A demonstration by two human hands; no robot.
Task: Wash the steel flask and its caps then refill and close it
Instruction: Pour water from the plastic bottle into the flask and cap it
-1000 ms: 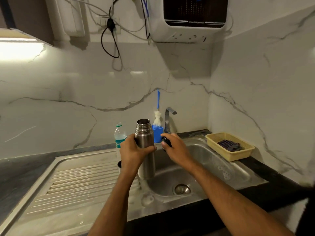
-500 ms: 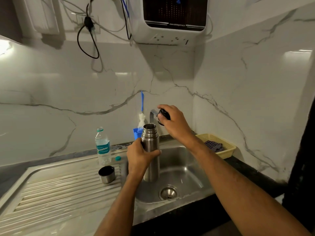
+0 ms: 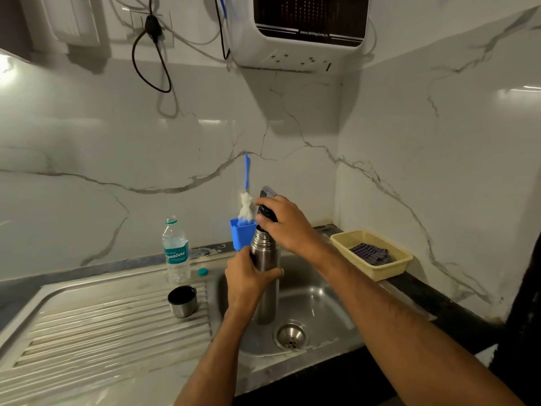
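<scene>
My left hand (image 3: 248, 281) is wrapped round the middle of the steel flask (image 3: 265, 276), fingers curled across the front, holding it upright over the sink (image 3: 328, 312), its base down near the drain (image 3: 291, 335). My right hand (image 3: 285, 225) is clamped on the black inner cap (image 3: 267, 213), thumb and fingers pinching its rim, w/ the cap sitting right at the flask's mouth; can't tell if the threads have caught yet, my fingers hide the joint. Judging by that, the step is screwing the stopper in. To do it well: keep the flask dead vertical w/ the left hand and don't let it spin, set the cap flat on the neck, maybe a small back-turn till the threads drop in, then turn gently; if it binds early, back off and reseat, don't force it. Wet steel is prob. slippery, so a firm left grip matters. The outer cup cap (image 3: 182, 300) stands open-side up on the draining board (image 3: 96, 323), well left of the flask, so that goes on afterwards. Also around: a water bottle (image 3: 175, 253) w/ its small teal cap (image 3: 202, 271) just beside it, a bottle brush (image 3: 246, 197) standing in a blue holder (image 3: 241, 234) behind the flask, the tap (image 3: 267, 191) poking up just behind my right hand, and a yellow basket (image 3: 371, 253) on the counter to the right.
</scene>
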